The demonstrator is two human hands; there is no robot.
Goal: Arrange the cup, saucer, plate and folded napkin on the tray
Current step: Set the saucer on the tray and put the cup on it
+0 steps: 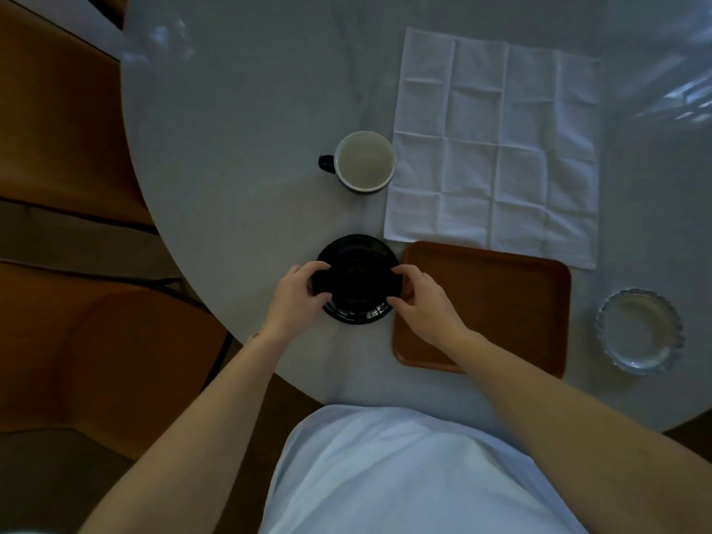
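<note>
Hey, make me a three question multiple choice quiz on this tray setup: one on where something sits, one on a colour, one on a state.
1. Where is the cup?
A. on the tray
B. on the table, left of the napkin
C. on the saucer

2. What colour is the tray?
A. white
B. black
C. brown

3. How is the napkin?
A. spread flat, creased
B. rolled up
C. folded on the tray

Answers: 1 B, it stands on the table beside the napkin's left edge. 2 C, brown against the pale tabletop. 3 A, open, with a grid of fold lines.
</note>
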